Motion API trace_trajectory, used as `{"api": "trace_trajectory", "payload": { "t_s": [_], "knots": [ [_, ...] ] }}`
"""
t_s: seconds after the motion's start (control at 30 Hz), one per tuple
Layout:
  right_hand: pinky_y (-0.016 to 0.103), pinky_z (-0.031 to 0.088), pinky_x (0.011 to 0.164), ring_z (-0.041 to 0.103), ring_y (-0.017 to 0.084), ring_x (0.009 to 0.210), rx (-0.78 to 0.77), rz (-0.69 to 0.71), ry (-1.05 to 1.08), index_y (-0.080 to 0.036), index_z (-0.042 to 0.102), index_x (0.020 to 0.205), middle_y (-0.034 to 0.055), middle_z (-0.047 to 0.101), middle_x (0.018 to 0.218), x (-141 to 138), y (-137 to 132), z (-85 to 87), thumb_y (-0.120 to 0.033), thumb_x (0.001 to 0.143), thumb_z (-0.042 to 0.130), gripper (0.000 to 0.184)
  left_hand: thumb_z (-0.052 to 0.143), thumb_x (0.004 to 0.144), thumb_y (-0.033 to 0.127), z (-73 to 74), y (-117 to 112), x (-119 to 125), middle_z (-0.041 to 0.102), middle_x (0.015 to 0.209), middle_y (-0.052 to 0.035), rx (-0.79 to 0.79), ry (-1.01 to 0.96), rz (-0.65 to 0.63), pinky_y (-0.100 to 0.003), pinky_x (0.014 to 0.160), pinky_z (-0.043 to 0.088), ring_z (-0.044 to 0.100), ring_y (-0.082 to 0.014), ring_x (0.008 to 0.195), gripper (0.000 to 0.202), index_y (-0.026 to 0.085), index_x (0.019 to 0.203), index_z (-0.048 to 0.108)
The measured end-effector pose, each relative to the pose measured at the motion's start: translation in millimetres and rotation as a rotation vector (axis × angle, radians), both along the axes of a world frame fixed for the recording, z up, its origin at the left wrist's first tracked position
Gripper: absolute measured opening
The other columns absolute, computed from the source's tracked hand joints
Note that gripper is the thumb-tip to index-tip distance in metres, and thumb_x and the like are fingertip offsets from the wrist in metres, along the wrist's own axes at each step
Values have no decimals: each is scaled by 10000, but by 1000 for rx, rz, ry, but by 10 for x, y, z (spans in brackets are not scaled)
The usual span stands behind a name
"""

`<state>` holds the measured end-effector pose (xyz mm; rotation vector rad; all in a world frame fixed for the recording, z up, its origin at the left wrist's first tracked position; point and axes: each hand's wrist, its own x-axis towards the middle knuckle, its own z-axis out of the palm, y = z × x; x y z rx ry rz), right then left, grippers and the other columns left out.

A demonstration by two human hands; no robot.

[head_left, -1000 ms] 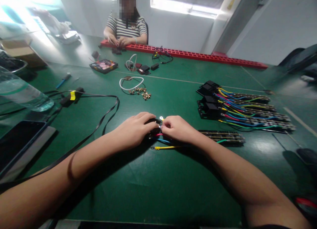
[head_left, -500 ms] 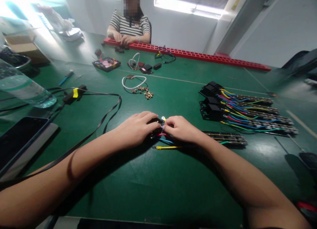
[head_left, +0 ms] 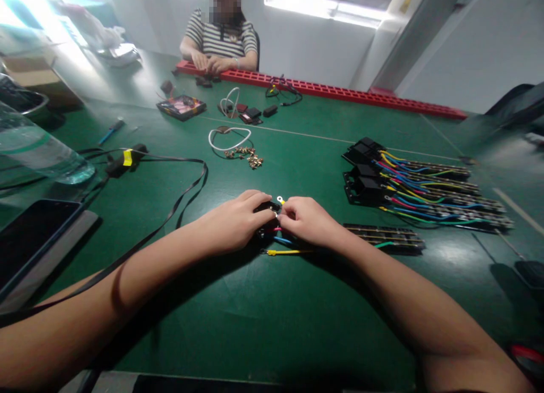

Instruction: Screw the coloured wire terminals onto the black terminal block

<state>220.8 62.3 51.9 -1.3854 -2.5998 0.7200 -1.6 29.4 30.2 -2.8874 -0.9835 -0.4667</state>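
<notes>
My left hand [head_left: 240, 218] is closed around a small black housing [head_left: 268, 206], most of it hidden under the fingers. Close against it, my right hand [head_left: 306, 216] pinches a wire whose metal end shows only as a bright spot at the fingertips. A ring terminal with a yellow sleeve [head_left: 280, 200] sticks up just beyond both hands. Red and blue wires run beneath the right hand. A yellow wire [head_left: 291, 252] with a terminal lies in front of them on the green table [head_left: 238, 319]. Past my right wrist extends a black strip with metal rails [head_left: 385, 235].
Several wired black assemblies [head_left: 425, 189] lie at the right. Small brass screws [head_left: 250, 158] and a white loop [head_left: 229, 138] lie ahead. A black cable [head_left: 187, 192], phone [head_left: 38, 240] and plastic bottle [head_left: 46, 149] occupy the left. A person [head_left: 221, 42] sits behind a red slotted rail [head_left: 323, 92].
The fingertips of my right hand have shifted slightly, and the blue bit seen between them before is now covered. My left hand keeps its place on the black housing.
</notes>
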Motion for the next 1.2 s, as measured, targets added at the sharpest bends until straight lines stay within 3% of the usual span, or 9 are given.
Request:
{"api": "trace_trajectory", "payload": {
  "t_s": [0.47,0.63,0.83,1.0,1.2],
  "knots": [
    [261,270,623,476,114,669,-36,37,-16,-143,637,722,34,619,757,61,-1,50,-250,922,567,237,590,976,225,58,58,-24,601,1244,-131,2,72,14,-417,920,556,577,-262,1064,244,215,1206,670],
    [262,313,670,513,132,734,32,54,-45,-147,684,799,48,632,819,85,-29,24,-299,962,554,257,609,969,243,25,77,-37,599,1244,-134,-6,21,-5,-411,945,542,570,-254,1059,261,196,1220,664],
    [291,390,790,556,166,864,184,21,-116,-161,729,973,89,620,1027,106,-188,-18,-342,1033,477,316,583,994,268,-27,73,-47,599,1260,-137,20,-27,-33,-408,951,535,576,-255,1078,273,196,1248,654],
    [314,428,847,576,193,940,275,-6,1,-162,668,1061,93,606,1101,142,-271,-76,-287,1001,543,187,579,995,264,-71,92,-66,588,1289,-146,24,-57,-58,-421,946,543,581,-261,1084,288,197,1267,646],
    [312,400,755,551,190,852,297,-80,82,-171,561,1072,59,613,1024,188,-245,-136,-303,938,650,208,567,1005,277,-95,107,-82,599,1291,-144,15,-100,-83,-422,971,540,586,-258,1106,297,198,1285,629]
  ]
}}
